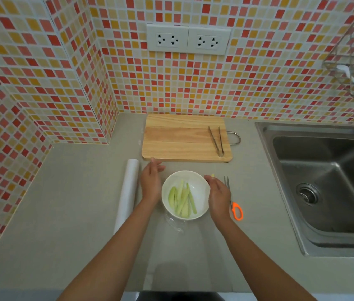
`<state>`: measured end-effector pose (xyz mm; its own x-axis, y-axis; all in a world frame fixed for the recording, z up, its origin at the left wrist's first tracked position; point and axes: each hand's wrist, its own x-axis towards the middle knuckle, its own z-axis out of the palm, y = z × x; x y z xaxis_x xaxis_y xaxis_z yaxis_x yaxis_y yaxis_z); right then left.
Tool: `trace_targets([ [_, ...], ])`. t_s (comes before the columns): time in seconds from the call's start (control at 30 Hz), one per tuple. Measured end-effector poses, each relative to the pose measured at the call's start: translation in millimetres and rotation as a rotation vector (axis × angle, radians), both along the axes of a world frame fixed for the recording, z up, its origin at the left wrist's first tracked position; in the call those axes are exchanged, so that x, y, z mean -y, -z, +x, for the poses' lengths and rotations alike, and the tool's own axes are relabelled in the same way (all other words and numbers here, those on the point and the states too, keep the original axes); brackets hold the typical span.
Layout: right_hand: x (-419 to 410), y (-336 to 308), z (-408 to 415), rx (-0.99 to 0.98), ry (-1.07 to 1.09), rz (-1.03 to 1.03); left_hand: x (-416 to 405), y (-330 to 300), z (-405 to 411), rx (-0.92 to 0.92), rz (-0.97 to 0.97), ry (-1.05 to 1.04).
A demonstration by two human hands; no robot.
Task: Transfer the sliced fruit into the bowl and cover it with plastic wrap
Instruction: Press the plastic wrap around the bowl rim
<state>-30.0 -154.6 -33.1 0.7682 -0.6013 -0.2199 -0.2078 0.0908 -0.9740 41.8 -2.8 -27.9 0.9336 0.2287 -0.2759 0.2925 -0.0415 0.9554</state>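
A white bowl (197,192) stands on the grey counter with several pale green fruit slices (181,199) lying in it. Clear plastic wrap (175,223) shows crumpled at the bowl's near edge; whether it spans the top I cannot tell. My left hand (151,183) is just left of the bowl, fingers apart, holding nothing. To the bowl's right is my right hand (218,195), fingers loosely spread near the rim. A white roll of plastic wrap (128,190) lies left of my left hand.
A wooden cutting board (180,137) sits behind the bowl with metal tongs (216,140) on its right side. Orange-handled scissors (234,205) lie right of my right hand. A steel sink (323,183) fills the right. Tiled walls close the back and left.
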Motion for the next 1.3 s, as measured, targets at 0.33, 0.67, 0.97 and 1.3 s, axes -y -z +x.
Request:
trace_targets([
  [0.33,-7.7,-2.0,16.0,-0.043,-0.073,0.013,-5.7,0.7,-20.1,-0.261,-0.044,0.138],
  [0.67,-6.5,-1.4,11.9,-0.059,-0.108,-0.114,-7.4,5.5,-8.8,-0.346,-0.458,0.020],
  [0.97,-5.9,11.4,11.2,-0.077,-0.109,-0.129,-6.9,16.5,0.6,-0.379,-0.389,0.015],
  [1.3,-0.6,9.1,7.9,-0.102,-0.085,0.115,-3.9,8.9,4.2,-0.194,0.335,0.093],
])
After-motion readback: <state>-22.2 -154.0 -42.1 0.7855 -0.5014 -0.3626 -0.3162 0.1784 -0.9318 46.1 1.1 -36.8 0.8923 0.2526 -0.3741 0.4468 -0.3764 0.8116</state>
